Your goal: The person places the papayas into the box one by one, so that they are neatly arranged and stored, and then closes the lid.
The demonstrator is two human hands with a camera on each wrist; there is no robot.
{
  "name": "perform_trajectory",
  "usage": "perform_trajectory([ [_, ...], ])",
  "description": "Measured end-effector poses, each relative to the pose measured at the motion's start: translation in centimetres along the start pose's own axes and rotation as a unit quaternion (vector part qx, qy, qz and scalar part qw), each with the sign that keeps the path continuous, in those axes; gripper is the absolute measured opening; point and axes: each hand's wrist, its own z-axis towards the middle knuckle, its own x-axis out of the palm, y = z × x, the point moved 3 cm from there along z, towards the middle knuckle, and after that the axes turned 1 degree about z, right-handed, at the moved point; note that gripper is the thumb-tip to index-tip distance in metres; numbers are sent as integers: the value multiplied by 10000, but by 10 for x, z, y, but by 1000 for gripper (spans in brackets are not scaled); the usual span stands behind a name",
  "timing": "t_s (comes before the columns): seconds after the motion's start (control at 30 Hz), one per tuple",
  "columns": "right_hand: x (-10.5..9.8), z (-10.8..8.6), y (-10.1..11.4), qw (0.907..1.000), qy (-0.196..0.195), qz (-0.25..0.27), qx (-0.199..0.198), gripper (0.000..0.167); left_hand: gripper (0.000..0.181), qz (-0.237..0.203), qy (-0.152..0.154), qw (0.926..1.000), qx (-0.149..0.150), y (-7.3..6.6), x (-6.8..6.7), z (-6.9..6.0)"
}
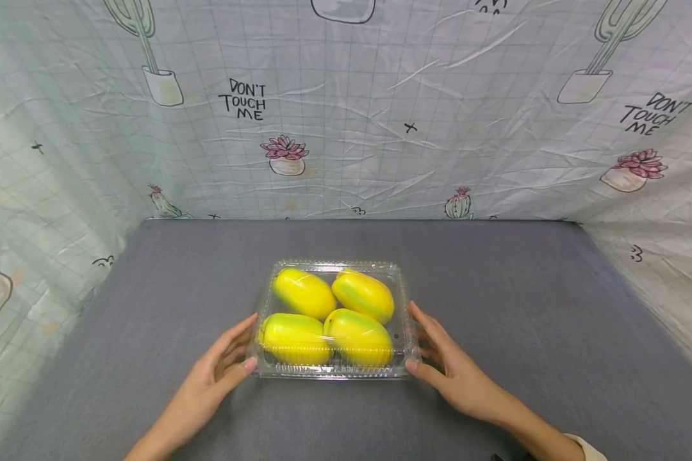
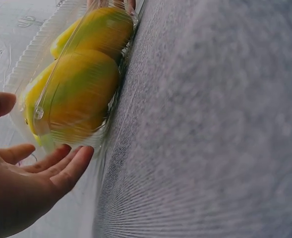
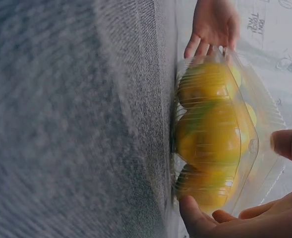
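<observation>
A clear plastic clamshell box (image 1: 336,371) lies on the grey table with its lid down. Several yellow-green mangoes (image 1: 304,293) show through the plastic in two rows. At the box's left side is my left hand (image 1: 210,371), thumb near the front corner and fingers along the side. My right hand (image 1: 458,378) mirrors it on the right side, its thumb by the other front corner. In the left wrist view the left fingers (image 2: 76,166) reach out fairly straight, close beside the box. The right wrist view shows the right thumb (image 3: 288,144) and fingers spread around the box's end.
The grey cloth-like tabletop (image 1: 179,282) surrounds the box. A pale hanging sheet (image 1: 352,128) printed with cacti, plant pots and lettering stands behind the table and along both sides. A light sleeve edge (image 1: 588,449) shows on the right forearm.
</observation>
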Motion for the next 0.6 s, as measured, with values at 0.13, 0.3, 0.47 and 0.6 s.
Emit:
perform_trajectory([
  [0.13, 1, 0, -1, 10000, -38, 30, 8, 74, 55, -88, -46, 9997, -232, 1, 2, 0],
  [0.3, 1, -1, -2, 9992, -309, -81, 239, 70, 56, -451, -65, 9990, -30, 2, 5, 1],
  [0.47, 1, 1, -1, 9988, -409, 103, 231, 66, 55, -753, -49, 9969, 209, 3, 7, 3],
  [0.6, 3, 2, 1, 9967, -126, 795, -104, 68, 55, -1454, 139, 9893, 58, 5, 11, 3],
])
